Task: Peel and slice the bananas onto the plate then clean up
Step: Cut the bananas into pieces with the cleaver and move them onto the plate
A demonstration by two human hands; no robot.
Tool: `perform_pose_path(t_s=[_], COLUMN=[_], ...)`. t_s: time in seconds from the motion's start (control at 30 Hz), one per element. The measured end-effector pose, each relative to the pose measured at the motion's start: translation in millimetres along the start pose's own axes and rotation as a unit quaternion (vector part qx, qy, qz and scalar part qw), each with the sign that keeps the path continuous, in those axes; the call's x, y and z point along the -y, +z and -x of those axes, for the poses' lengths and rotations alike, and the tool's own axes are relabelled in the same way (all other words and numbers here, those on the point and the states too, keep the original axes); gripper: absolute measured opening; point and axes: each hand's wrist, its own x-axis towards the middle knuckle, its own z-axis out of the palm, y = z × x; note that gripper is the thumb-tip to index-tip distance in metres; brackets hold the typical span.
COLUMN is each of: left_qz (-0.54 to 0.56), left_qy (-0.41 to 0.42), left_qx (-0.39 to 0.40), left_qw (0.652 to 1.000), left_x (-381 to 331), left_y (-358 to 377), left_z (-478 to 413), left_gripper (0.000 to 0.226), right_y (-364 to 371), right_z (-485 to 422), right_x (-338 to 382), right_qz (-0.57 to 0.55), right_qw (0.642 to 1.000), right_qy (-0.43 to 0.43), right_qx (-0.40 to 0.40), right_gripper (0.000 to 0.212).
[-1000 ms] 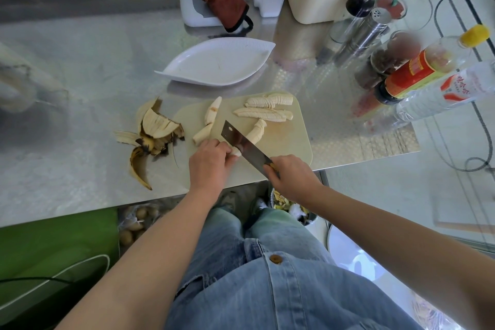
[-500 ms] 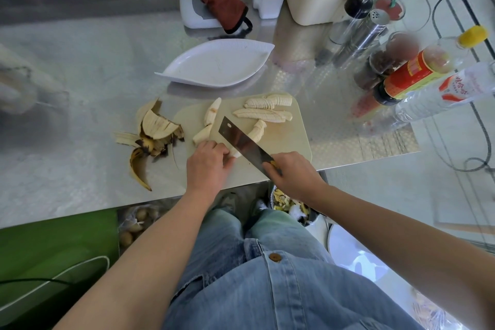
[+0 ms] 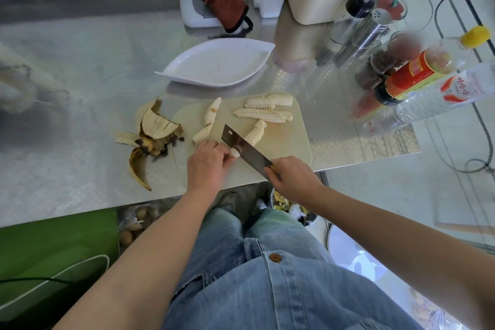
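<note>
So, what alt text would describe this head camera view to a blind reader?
A person slices banana on a cutting board: the left hand steadies a banana piece while the right hand grips a cleaver. Banana peels lie left of the board; a white plate sits behind it.

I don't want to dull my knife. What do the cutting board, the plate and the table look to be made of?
Cutting board: probably plastic; thin, matte cream, with rounded corners.
Plate: white with fine ribbing and a slight sheen; ceramic or melamine, the look leaves it open.
Table: stainless steel, judging by the grey metallic sheen and blurred reflections.
</note>
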Motion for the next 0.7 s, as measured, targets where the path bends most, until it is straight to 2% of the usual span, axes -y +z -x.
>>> perform_pose_path(t_s=[0.23,0.43,0.7], left_qz=[-0.001,-0.007,0.004], left_qy=[-0.004,-0.006,-0.005], left_qx=[-0.003,-0.004,-0.007], left_qw=[1.0,1.0,1.0], left_x=[-0.7,-0.6,-1.0], left_y=[1.3,2.1,2.7], left_z=[-0.6,-0.9,-0.8], left_gripper=[0.017,0.017,0.017], right_y=[-5.0,-8.5,-1.2], right_z=[0.0,-1.2,0.4], right_x=[0.3,3.9,1.3], right_qz=[-0.024,-0.015,-0.011], right_qw=[0.999,0.999,1.0], right_qy=[-0.022,-0.021,-0.004], right_qx=[-0.032,-0.024,-0.015], right_gripper=[0.034,0.039,0.032])
